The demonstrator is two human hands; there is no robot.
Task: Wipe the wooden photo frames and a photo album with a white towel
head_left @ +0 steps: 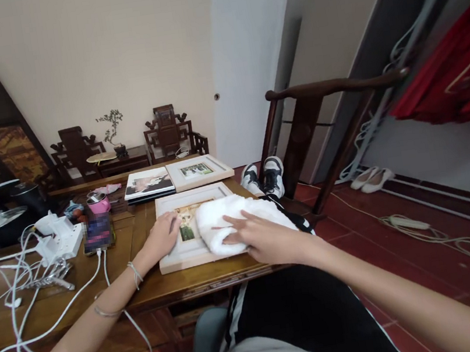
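A light wooden picture frame (pixel 172 259) lies flat near the table's front edge, with a picture (pixel 188 230) inside its pale mat. My left hand (pixel 165 233) rests on the frame's left side, its fingers stretched toward the picture and holding nothing. On the right half of the frame, my right hand (pixel 266 236) grips a fluffy white cloth (pixel 217 217) and presses it down. The cloth covers part of the picture and hangs over the frame's right side.
Behind are a second frame (pixel 221 171) and a stack of dark-edged boards (pixel 148 183). On the left lie a phone (pixel 97 235), a white power strip (pixel 61 237), tangled cables and a pink cup (pixel 98 203). A wooden chair (pixel 307 124) stands right, with sneakers (pixel 273 176) beside it.
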